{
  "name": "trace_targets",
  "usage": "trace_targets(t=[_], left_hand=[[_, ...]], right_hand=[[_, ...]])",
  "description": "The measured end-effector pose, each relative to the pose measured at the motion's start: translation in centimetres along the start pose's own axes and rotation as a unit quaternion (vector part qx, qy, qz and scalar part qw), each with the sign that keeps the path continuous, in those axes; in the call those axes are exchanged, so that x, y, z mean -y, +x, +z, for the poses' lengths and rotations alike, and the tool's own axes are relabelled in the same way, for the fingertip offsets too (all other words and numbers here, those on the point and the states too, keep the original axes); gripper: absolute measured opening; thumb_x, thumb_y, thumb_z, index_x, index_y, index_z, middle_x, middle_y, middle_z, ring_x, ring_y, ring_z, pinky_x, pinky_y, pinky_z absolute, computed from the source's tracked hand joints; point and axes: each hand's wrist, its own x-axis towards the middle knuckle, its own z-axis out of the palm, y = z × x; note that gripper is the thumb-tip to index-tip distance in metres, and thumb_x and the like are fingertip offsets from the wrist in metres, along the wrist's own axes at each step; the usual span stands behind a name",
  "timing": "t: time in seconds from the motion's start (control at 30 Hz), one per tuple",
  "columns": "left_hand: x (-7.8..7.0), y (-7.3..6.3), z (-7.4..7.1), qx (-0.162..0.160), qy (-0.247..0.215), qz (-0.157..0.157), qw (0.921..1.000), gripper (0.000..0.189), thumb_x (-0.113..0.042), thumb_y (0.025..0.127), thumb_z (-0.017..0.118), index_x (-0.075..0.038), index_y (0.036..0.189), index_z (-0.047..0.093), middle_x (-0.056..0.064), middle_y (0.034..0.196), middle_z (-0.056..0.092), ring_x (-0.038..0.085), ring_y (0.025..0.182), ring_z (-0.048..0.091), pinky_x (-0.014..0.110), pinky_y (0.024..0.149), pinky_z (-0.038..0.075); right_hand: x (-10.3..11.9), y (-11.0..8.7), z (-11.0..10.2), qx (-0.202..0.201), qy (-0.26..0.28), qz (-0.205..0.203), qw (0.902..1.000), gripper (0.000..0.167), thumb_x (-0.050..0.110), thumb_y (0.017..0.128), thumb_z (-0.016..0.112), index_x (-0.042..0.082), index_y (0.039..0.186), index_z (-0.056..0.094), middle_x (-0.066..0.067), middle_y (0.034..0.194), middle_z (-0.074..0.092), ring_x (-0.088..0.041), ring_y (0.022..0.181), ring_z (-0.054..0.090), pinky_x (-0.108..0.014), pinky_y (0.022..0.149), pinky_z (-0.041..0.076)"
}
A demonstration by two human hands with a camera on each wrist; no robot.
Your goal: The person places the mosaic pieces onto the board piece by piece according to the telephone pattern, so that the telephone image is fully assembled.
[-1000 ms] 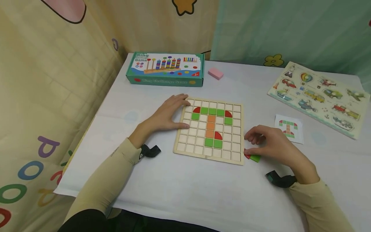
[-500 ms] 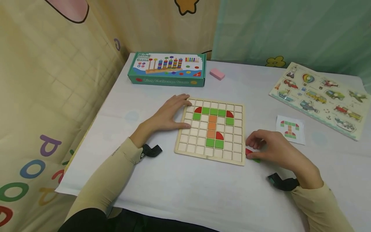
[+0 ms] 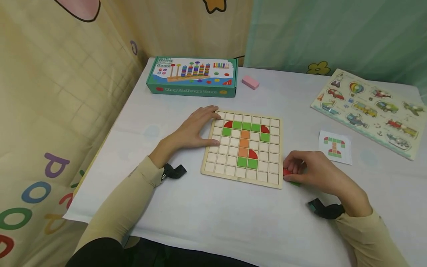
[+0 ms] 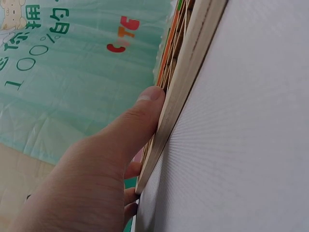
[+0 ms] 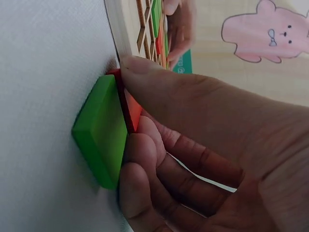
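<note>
The wooden grid board (image 3: 230, 160) lies flat on the white table, with green squares, orange squares and red quarter-circle pieces set in its cells. My left hand (image 3: 191, 129) rests at its upper left edge; thumb and fingers are fairly straight, the thumb lying on the frame. Beside the board's lower right edge, my right hand (image 3: 315, 168) pinches a red quarter-circle piece (image 5: 131, 110) between thumb and fingertips. A loose green square tile (image 5: 100, 130) lies against that red piece, mostly hidden by the hand in the head view.
A white pattern card (image 3: 345, 150) lies beyond my right hand, showing a similar figure. Behind it is a vehicle picture puzzle (image 3: 367, 122). A green Ring Challenge Game box (image 3: 193, 91) and a pink block (image 3: 250, 82) stand at the back.
My right hand has come slightly down and its fingers have closed in on the red piece, now covering more of the loose pieces. The left hand and board stay in place.
</note>
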Motion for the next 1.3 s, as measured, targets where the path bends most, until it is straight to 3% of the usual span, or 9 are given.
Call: trace_targets(t=[0.97,1.3], left_hand=[[-0.3,-0.2,0.0,0.007,-0.003,-0.005,1.0000,0.082,-0.060,0.084,0.081,-0.018,0.148,0.051,0.004,0.172,0.031,0.019,0.164,0.016,0.038,0.136,0.005],[-0.2,-0.2,-0.1,0.003,0.003,-0.006,1.0000,0.082,-0.060,0.084,0.081,-0.018,0.148,0.051,0.004,0.173,0.030,0.019,0.163,0.017,0.038,0.137,0.006]], right_hand=[[1.1,-0.5,0.8,0.009,0.016,0.047,0.9987,0.025,0.015,0.086,0.088,0.012,0.100,0.068,0.005,0.083,0.061,-0.011,0.078,0.056,-0.022,0.066,0.050],[0.8,-0.4,0.4,0.009,0.020,0.013,0.9997,0.020,0.014,0.089,0.085,0.018,0.098,0.068,0.009,0.083,0.061,-0.008,0.077,0.056,-0.022,0.066,0.049]])
